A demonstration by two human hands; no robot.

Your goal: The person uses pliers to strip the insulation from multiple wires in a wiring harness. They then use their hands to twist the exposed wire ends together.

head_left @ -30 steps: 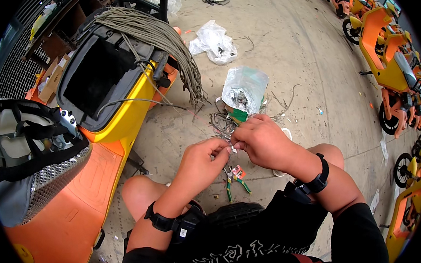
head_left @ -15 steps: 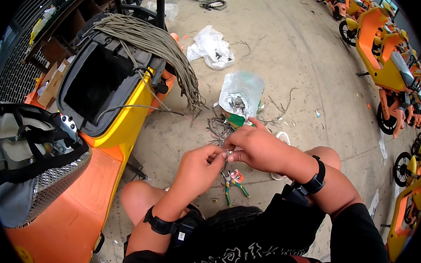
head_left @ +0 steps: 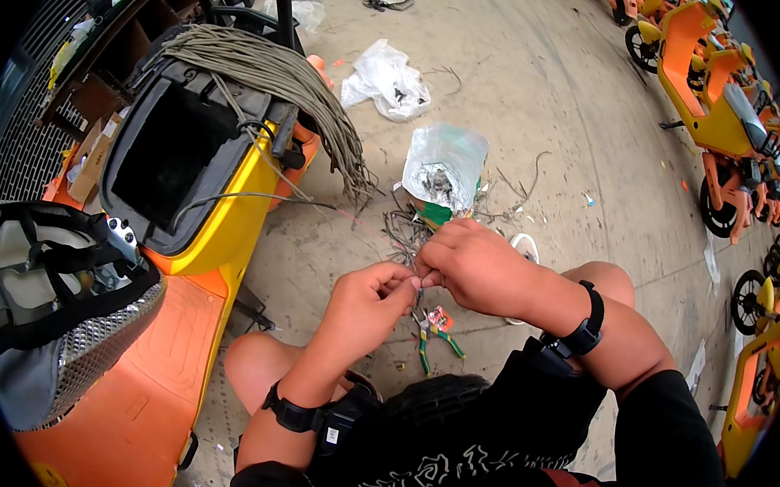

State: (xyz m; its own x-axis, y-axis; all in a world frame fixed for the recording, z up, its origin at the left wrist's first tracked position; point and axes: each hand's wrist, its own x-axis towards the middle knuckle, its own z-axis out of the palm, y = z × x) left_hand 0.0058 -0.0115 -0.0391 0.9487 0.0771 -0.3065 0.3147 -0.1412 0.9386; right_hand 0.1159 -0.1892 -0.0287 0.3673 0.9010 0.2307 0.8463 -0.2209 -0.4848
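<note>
My left hand [head_left: 374,299] and my right hand [head_left: 464,265] meet at the middle, fingertips pinched on something small and thin, too hidden to name. Just beyond them lies a tangle of grey wires [head_left: 400,226] on the floor. An open silvery plastic bag [head_left: 443,154] with small dark bits inside stands behind it on something green. Below my fingers lie pliers with green handles [head_left: 445,344] and a small red-and-white piece [head_left: 439,318].
A yellow-orange scooter [head_left: 132,370] fills the left, bearing a grey bag [head_left: 72,347], black box [head_left: 148,206] and cable coil [head_left: 261,76]. Orange scooters [head_left: 701,95] line the right. A crumpled white bag [head_left: 388,81] lies on the concrete floor [head_left: 523,80] ahead.
My hands have shifted a little toward the lower left, and the fingers of both have changed their pinch around the small piece between them. The pliers stay on the floor.
</note>
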